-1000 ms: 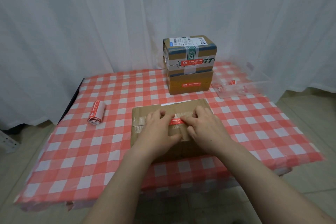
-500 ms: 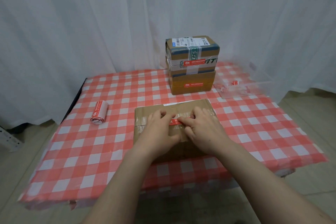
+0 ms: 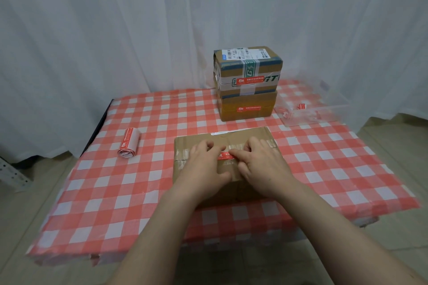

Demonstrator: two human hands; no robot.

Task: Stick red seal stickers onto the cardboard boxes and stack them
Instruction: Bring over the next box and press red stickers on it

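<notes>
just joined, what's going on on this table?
A person is pressing a red sticker onto the top of the near box, left hand and right hand both flat on it. Behind it, two boxes are already stacked, the top box on the bottom box, each with a red sticker on its front. A sticker roll lies to the left, a clear tray at back right.
</notes>
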